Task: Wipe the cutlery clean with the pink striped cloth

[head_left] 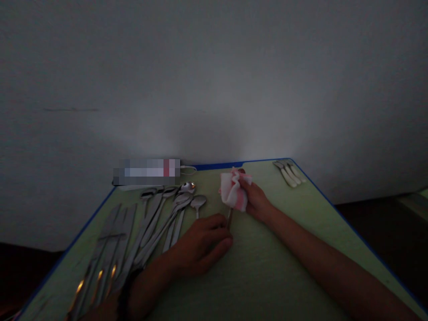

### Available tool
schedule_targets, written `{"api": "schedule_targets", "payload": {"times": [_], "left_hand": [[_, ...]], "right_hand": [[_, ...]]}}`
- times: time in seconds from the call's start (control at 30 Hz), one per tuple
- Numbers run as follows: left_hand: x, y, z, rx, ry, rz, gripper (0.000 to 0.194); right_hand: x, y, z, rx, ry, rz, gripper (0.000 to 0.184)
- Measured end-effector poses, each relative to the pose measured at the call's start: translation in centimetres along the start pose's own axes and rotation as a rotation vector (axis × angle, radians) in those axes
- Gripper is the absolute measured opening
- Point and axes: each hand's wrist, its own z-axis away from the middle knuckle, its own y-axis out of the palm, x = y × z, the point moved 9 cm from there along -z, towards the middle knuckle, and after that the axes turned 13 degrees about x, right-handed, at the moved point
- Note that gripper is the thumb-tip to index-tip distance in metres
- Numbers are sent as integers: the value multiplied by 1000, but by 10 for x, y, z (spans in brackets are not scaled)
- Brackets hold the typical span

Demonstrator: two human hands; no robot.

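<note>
In the head view, the left hand (207,240) is closing around the low end of a thin tool (229,218) at the middle of the green tabletop (321,218). The right hand (257,199) is pinching a pink and white cloth (232,192), which is covering the tool's upper part. Spoons (183,197) are lying left of the hands, and flat metal pieces (129,227) are lying nearer the left edge. Three forks (287,174) are resting by the far right corner. A blurred box (147,172) is sitting at the far left corner, beside a white cord (191,168).
</note>
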Motion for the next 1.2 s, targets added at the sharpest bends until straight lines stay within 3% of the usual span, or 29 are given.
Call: {"api": "schedule_targets", "payload": {"times": [0.2,0.33,0.47,0.6,0.83,0.97,1.2], "left_hand": [[-6,-8,7,-52,65,35,32],[-14,-6,6,-9,107,-7,29],[-16,-1,1,68,62,-69,20],[-8,4,-2,54,7,-96,22],[15,3,-3,-22,-126,-40,18],[11,0,-3,-15,-99,1,17],[0,1,1,-28,0,-29,12]], "right_hand": [[6,-16,-6,-100,-105,-43,42],[10,-13,-4,-98,-118,20,46],[13,-9,4,-145,-96,207,46],[14,-10,8,-198,-68,322,38],[-1,1,10,-67,31,336,35],[-1,-5,10,-130,23,228,37],[8,-21,5,-254,-156,30,32]]}}
